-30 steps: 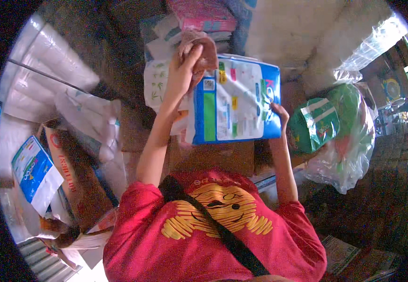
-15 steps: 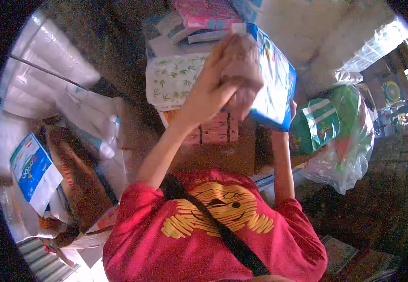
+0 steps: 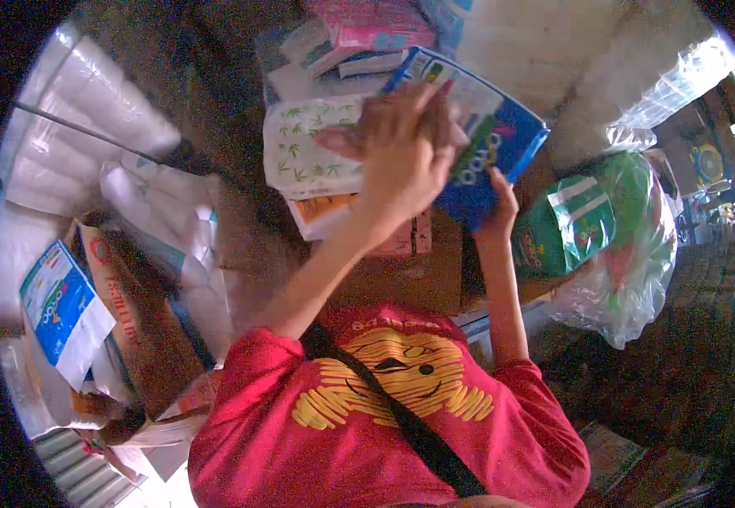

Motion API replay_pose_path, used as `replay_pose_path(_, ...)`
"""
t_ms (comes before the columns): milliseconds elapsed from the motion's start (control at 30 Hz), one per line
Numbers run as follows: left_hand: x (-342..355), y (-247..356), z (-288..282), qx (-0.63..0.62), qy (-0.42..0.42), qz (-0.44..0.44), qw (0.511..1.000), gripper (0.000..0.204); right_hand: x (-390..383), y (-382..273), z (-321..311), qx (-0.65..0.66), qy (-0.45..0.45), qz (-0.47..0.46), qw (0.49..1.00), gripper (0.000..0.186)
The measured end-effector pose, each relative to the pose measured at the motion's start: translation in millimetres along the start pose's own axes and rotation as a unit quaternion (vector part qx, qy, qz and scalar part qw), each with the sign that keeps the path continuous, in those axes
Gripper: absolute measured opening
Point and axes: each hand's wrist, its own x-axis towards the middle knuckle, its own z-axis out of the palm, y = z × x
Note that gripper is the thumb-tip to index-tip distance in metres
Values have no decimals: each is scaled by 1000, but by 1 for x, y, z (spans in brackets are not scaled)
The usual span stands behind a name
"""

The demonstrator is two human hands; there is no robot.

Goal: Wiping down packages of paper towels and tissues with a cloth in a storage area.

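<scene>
A blue-and-white plastic-wrapped pack (image 3: 511, 131) is tilted in front of me, its flat face turned partly up. My right hand (image 3: 498, 207) grips its lower right edge, the thumb on the front and the other fingers hidden behind. My left hand (image 3: 403, 165) is over the pack's left side with a brownish-pink cloth (image 3: 340, 141) bunched under it; motion blurs the fingers and the cloth. Just left of the pack lies a white package with green leaf prints (image 3: 304, 157), partly covered by my left hand and the cloth.
Pink packs (image 3: 376, 30) lie behind, at the top. To the right sit a green pack (image 3: 564, 229) and a clear plastic bag (image 3: 626, 296). On the left are a brown carton (image 3: 143, 326), a blue-and-white packet (image 3: 61, 300) and white wrapped bundles (image 3: 101, 102).
The blue pack has turned, showing more of its blue printed face. My left hand and the cloth have swept down and left across it; my right hand still grips the edge.
</scene>
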Motion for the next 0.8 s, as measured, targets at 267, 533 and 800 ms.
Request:
replay_pose_path(267,-5,-17,13,-47,-6,16,999,44,-8,13,-5,-67,-27,-22,997,50)
replay_pose_path(533,-19,-9,17,145,-30,-126,981,54,-9,15,-2,-149,-66,-32,986,58)
replay_pose_path(800,6,-23,6,-153,-47,-18,987,53,-25,0,9,-170,-112,-33,979,83)
